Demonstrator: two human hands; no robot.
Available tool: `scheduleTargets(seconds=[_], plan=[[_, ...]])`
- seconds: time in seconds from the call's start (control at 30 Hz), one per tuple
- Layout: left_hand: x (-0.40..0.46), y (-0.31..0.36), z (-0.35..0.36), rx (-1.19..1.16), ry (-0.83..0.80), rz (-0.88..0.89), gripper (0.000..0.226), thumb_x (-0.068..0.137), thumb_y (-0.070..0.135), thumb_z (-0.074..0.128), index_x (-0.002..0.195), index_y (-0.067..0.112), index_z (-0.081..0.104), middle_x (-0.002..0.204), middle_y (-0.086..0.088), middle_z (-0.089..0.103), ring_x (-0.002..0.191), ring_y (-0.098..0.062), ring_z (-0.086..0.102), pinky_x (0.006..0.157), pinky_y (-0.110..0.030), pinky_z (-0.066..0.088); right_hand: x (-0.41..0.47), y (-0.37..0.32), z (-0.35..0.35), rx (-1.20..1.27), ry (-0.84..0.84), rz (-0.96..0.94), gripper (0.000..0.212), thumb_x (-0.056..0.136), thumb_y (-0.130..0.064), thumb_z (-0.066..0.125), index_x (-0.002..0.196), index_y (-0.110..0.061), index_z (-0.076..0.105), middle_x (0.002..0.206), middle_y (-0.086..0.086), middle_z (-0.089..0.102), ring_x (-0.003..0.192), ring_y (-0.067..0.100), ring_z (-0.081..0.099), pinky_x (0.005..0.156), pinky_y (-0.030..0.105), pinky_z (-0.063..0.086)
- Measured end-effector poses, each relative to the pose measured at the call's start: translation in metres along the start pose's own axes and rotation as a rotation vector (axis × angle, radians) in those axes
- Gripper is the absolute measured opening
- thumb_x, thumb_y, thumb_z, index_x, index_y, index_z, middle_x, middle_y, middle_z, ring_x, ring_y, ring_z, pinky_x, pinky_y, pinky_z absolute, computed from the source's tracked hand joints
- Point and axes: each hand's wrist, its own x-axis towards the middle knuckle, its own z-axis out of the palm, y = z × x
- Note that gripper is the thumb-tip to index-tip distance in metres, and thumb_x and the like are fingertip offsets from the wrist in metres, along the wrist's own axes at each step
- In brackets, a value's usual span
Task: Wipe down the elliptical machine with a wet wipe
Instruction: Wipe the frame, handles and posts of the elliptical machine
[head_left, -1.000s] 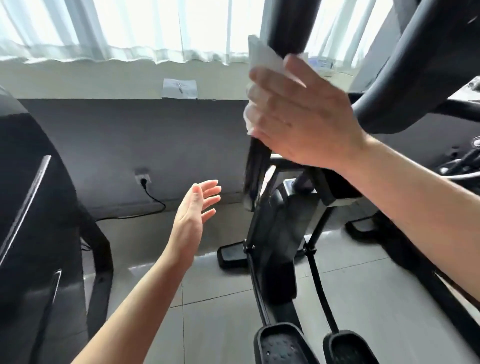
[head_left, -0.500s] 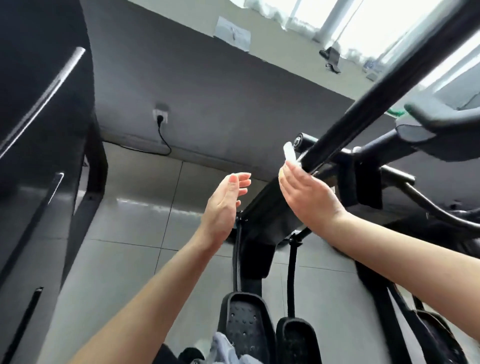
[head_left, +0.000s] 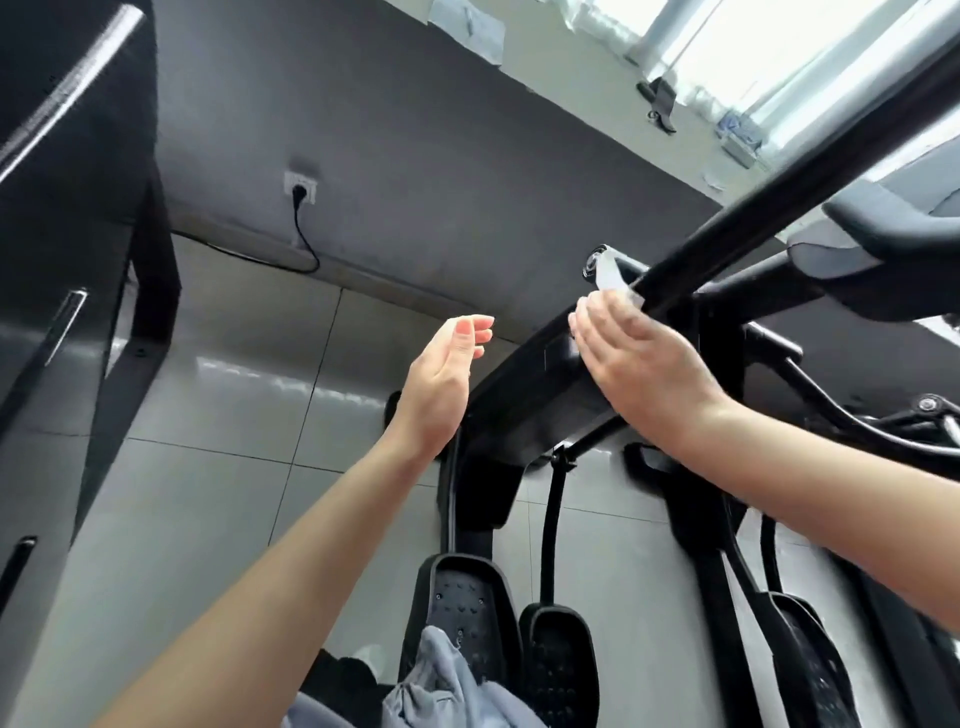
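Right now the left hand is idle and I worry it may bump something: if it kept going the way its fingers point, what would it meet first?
Probably the elliptical's black arm, which crosses just beyond the left hand's fingertips. Depth is unclear, so it might pass beside it toward the grey wall.

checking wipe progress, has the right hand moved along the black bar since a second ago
Yes. The right hand with the wet wipe slid down the black bar toward its wider lower section.

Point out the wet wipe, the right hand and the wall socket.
wet wipe (head_left: 613, 280), head view, exposed strip above the fingers.
right hand (head_left: 644, 364), head view, back of hand.
wall socket (head_left: 300, 188), head view, white faceplate.
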Motion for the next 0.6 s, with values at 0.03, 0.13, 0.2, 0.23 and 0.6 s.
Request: scheduleTargets(seconds=[0.03, 0.13, 0.2, 0.23, 0.6], plan=[[-0.001, -0.002, -0.004, 0.001, 0.002, 0.000, 0.034, 0.104, 0.043, 0.026, 0.108, 0.038, 0.059, 0.116, 0.008, 0.063, 0.108, -0.006, 0.058, 0.098, -0.030, 0.044, 0.007, -0.014, -0.003, 0.012, -0.071, -0.036, 0.049, 0.094, -0.012, 0.026, 0.136, 0.007, 0.044, 0.130, 0.021, 0.051, 0.125, 0.049, 0.037, 0.111, 0.052, 0.018], [-0.002, -0.006, -0.017, 0.014, 0.026, 0.007, 0.033, 0.103, 0.045, 0.027, 0.107, 0.038, 0.059, 0.114, 0.010, 0.063, 0.105, -0.004, 0.058, 0.092, -0.024, 0.043, 0.028, -0.030, 0.000, 0.029, -0.214, -0.079, 0.051, 0.092, -0.012, 0.025, 0.135, 0.005, 0.046, 0.129, 0.024, 0.051, 0.125, 0.048, 0.037, 0.111, 0.048, 0.021], [0.000, -0.006, -0.022, 0.017, 0.020, 0.002, 0.032, 0.106, 0.039, 0.027, 0.107, 0.037, 0.059, 0.114, 0.009, 0.063, 0.104, -0.003, 0.057, 0.090, -0.022, 0.041, 0.023, -0.019, -0.001, -0.017, -0.198, -0.096, 0.050, 0.092, -0.010, 0.025, 0.133, 0.007, 0.048, 0.125, 0.023, 0.053, 0.127, 0.051, 0.037, 0.114, 0.050, 0.020], [0.002, -0.005, -0.023, 0.018, 0.008, 0.001, 0.031, 0.106, 0.038, 0.028, 0.107, 0.037, 0.059, 0.115, 0.008, 0.063, 0.103, -0.003, 0.057, 0.090, -0.022, 0.041, 0.015, -0.006, -0.003, -0.010, -0.163, -0.070, 0.048, 0.093, -0.008, 0.025, 0.131, 0.007, 0.051, 0.122, 0.021, 0.056, 0.128, 0.050, 0.039, 0.114, 0.051, 0.019], [0.069, 0.032, 0.046, 0.089, -0.475, 0.126, 0.042, 0.108, 0.030, 0.025, 0.129, 0.017, 0.059, 0.130, 0.005, 0.061, 0.126, -0.004, 0.051, 0.108, -0.016, 0.032, -0.029, 0.074, 0.018, 0.429, 0.450, 0.442, 0.028, 0.095, -0.027, 0.060, 0.111, -0.006, 0.071, 0.116, 0.008, 0.069, 0.117, 0.026, 0.062, 0.108, 0.043, 0.033]])
